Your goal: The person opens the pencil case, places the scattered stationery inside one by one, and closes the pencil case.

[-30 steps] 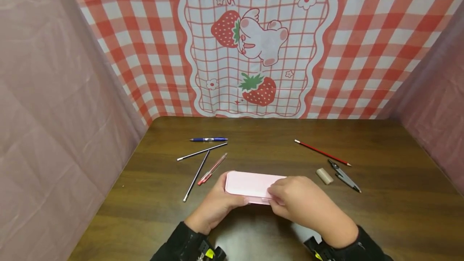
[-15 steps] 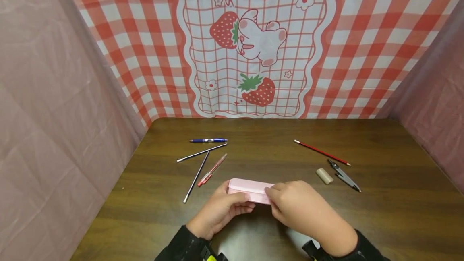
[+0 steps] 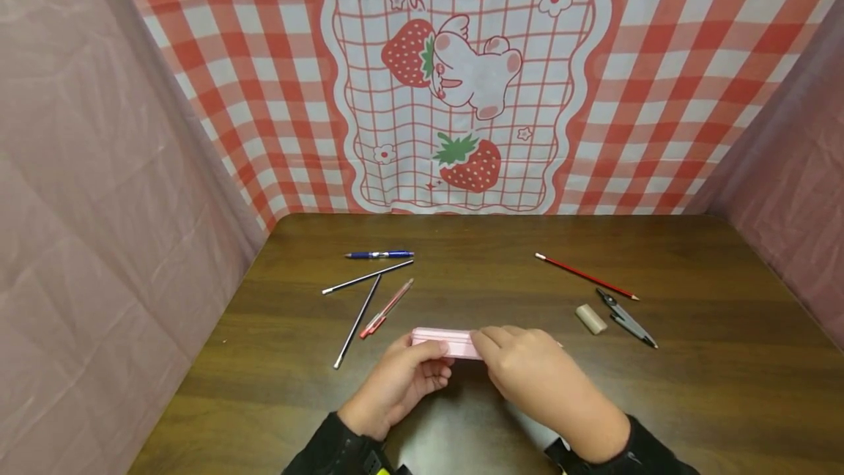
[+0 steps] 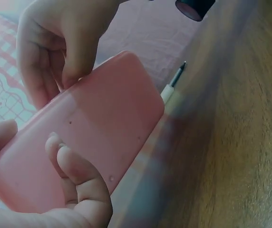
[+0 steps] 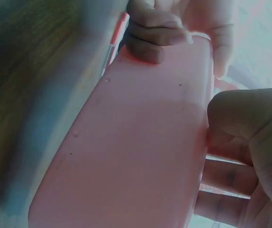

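A pink pencil case (image 3: 464,343) is held up over the near middle of the table, tilted so its long narrow side faces the head view. My left hand (image 3: 404,383) grips its left end, thumb on the near side and fingers curled underneath. My right hand (image 3: 537,376) pinches the near long edge toward the right end, covering that end in the head view. The smooth underside of the case (image 4: 100,118) fills much of the left wrist view. In the right wrist view, my right thumb (image 5: 231,114) presses at the edge of the case (image 5: 131,137).
On the left lie a blue pen (image 3: 380,255), two dark pencils (image 3: 359,319) and a red pen (image 3: 387,308). A red pencil (image 3: 587,276), an eraser (image 3: 590,319) and a compass (image 3: 626,319) lie right. A white stick with a dark tip (image 4: 171,88) shows behind the case.
The pencil case has tipped, so its broad top face has turned out of sight and its narrow side faces me. My right hand has shifted slightly left along the edge.
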